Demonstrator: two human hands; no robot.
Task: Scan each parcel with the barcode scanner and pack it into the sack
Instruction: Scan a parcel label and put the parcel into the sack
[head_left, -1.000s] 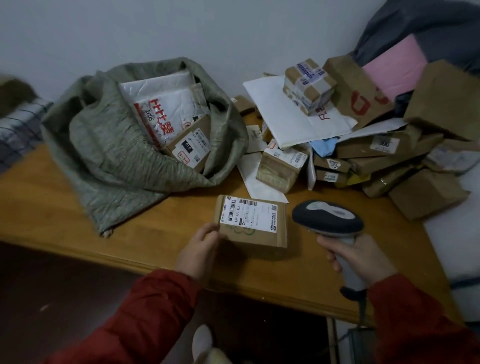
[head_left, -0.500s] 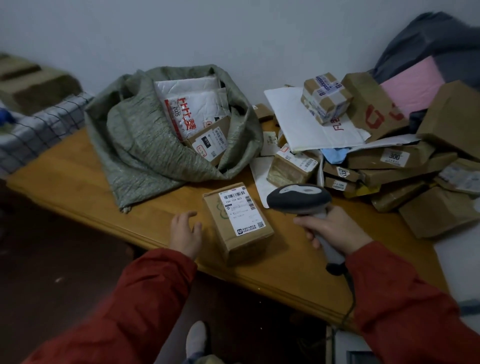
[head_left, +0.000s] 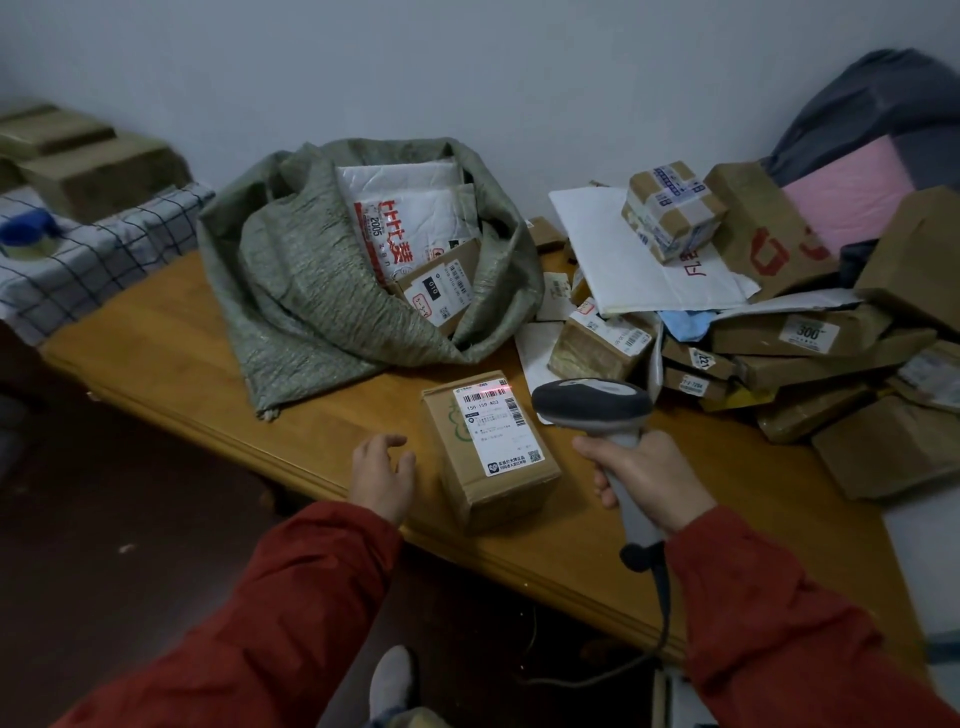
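The single view is worn on the person's head and looks forward and down across the wooden counter (head_left: 156, 364), facing the pale wall (head_left: 467, 78) that fills the top of the frame. The lens is wide and close: red sleeves (head_left: 260, 623) enter from both bottom corners, with the left hand (head_left: 382, 480) and the right hand (head_left: 652, 483), gripping the barcode scanner (head_left: 592, 408), in the lower middle. A labelled parcel (head_left: 491, 447) lies near the centre, the sack (head_left: 311, 291) behind it to the left, the parcel heap (head_left: 810, 364) reaching the right edge. The counter's near edge runs slantwise, dark floor (head_left: 130, 545) below it.
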